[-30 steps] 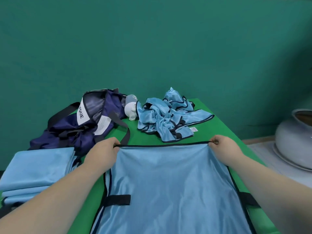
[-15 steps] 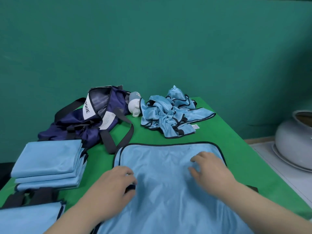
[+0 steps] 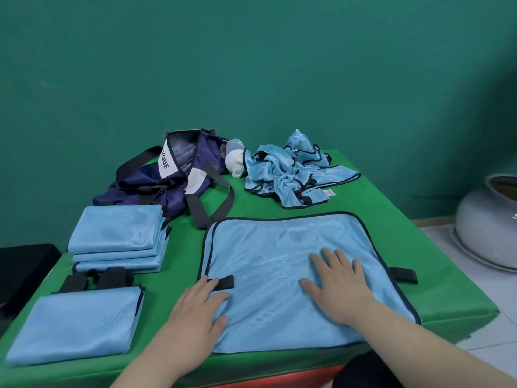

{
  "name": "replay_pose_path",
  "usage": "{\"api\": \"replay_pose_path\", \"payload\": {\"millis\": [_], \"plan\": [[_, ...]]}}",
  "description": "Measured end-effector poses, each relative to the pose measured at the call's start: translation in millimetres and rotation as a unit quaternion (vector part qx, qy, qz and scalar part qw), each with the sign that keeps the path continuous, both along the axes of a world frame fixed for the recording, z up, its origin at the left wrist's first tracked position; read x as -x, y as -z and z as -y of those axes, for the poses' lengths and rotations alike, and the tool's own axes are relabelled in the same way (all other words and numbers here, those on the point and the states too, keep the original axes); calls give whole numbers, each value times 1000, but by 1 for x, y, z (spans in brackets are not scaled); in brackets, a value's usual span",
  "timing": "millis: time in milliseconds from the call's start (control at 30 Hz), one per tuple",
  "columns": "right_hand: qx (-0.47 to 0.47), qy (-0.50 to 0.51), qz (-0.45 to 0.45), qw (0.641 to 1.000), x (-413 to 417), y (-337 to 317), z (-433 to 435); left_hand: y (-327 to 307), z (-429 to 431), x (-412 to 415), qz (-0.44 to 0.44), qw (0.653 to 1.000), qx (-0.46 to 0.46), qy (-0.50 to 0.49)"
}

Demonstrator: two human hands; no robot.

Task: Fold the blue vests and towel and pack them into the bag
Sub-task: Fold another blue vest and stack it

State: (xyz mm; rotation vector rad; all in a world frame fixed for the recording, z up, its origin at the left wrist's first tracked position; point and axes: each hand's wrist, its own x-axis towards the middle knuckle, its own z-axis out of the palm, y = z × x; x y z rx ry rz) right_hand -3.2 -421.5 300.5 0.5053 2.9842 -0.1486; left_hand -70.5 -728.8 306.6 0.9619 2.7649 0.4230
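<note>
Both palms, left hand (image 3: pixel 195 306) and right hand (image 3: pixel 340 284), press flat and apart on one black-trimmed mesh vest (image 3: pixel 279 247) at the table's (image 3: pixel 419 247) near edge. Along the left edge I count one folded piece (image 3: pixel 75 326), then a stack of three (image 3: pixel 117 233). One limp navy bag (image 3: pixel 167 180) and one crumpled heap (image 3: pixel 288 175) lie at the far edge.

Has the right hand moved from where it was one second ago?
Yes. The right hand has drawn back toward the person, away from the crumpled vests; it now lies flat on the spread vest.
</note>
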Motion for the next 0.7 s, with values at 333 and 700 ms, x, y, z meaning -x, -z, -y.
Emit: {"api": "replay_pose_path", "payload": {"millis": [333,700], "plan": [[-21,-31,14,999,8,-5,-16,-2,-3,-7,-26,999,-37,-22],[11,-128,-21,991,62,-19,87,-8,3,15,-47,993,-92,-60]]}}
